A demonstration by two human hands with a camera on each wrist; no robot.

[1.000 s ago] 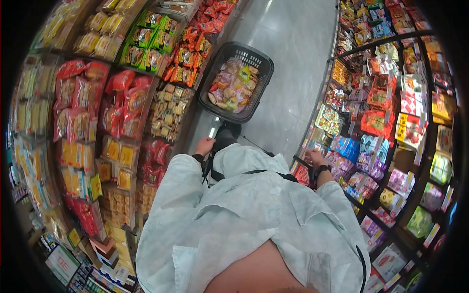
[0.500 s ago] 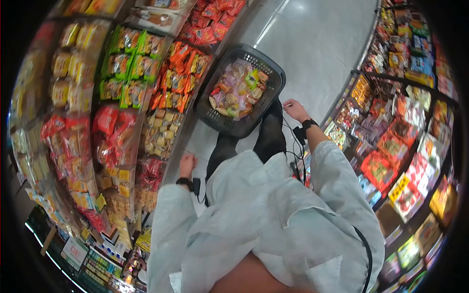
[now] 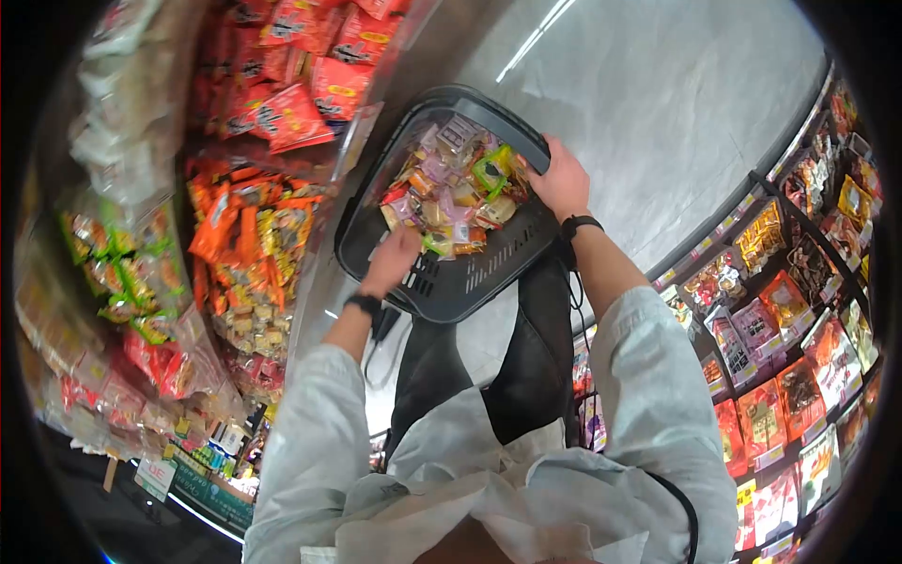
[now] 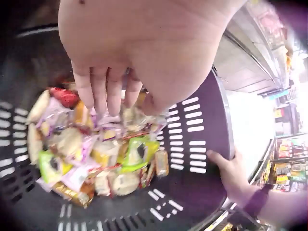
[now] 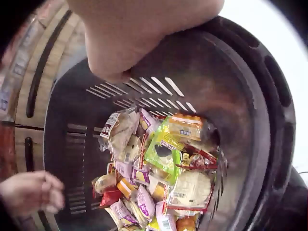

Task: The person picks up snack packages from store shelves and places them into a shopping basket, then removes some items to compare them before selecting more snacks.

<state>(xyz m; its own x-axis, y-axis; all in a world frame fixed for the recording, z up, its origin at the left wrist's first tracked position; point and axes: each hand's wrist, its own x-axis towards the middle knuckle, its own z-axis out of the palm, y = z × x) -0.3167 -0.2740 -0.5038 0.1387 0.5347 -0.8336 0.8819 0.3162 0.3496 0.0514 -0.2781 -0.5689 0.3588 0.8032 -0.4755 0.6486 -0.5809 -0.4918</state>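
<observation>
A dark grey shopping basket [image 3: 460,299] holds a heap of small wrapped snack packets [image 3: 446,199], among them a bright green one [image 5: 165,153]. My right hand [image 3: 564,179] grips the basket's rim at the right side, its thumb inside the wall in the left wrist view. Over the left part of the basket is my left hand [image 3: 395,260]. Its fingers [image 4: 114,91] hang down loosely above the packets in the left wrist view, with nothing held in them.
Shelves of red snack bags [image 3: 296,113] and orange packets [image 3: 254,235] stand close along the basket's left. More shelves with packaged food [image 3: 761,414] line the right. Grey tiled floor [image 3: 648,113] runs between them, and my legs [image 3: 432,362] are just below the basket.
Both hands have moved forward to the basket; the right now grips its rim and the left is over the packets. The basket and shelves appear larger and nearer in the head view.
</observation>
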